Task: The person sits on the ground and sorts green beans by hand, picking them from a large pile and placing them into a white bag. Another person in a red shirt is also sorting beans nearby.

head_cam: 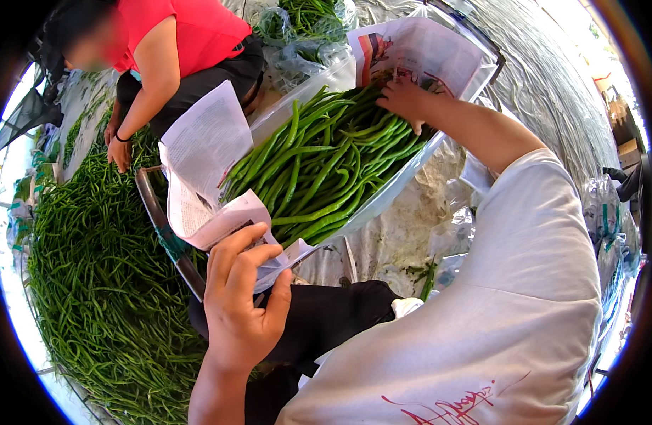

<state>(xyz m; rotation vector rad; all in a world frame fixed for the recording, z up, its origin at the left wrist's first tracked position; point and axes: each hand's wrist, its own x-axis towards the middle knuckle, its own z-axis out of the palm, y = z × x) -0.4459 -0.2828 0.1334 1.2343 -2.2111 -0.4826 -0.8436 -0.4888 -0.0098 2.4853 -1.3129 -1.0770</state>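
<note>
Long green chili peppers (320, 164) lie in a layered heap inside a clear plastic bag (382, 204) spread in a metal frame. Printed paper (209, 138) lines the left end, and another printed sheet (437, 48) stands up at the far right end. My left hand (246, 292) is at the near left corner, fingers apart and curved, close to the paper's folded edge; whether it touches is unclear. Palm down, my right hand (405, 103) rests on the peppers at the far end beside the upright sheet, its fingertips partly hidden.
A large pile of green peppers (113, 265) covers the ground at left. A person in a red shirt (198, 32) crouches there, hands in the pile. The frame's metal bar (169, 234) borders it. More bagged peppers (310, 16) stand behind; plastic sheeting (549, 90) covers the ground at right.
</note>
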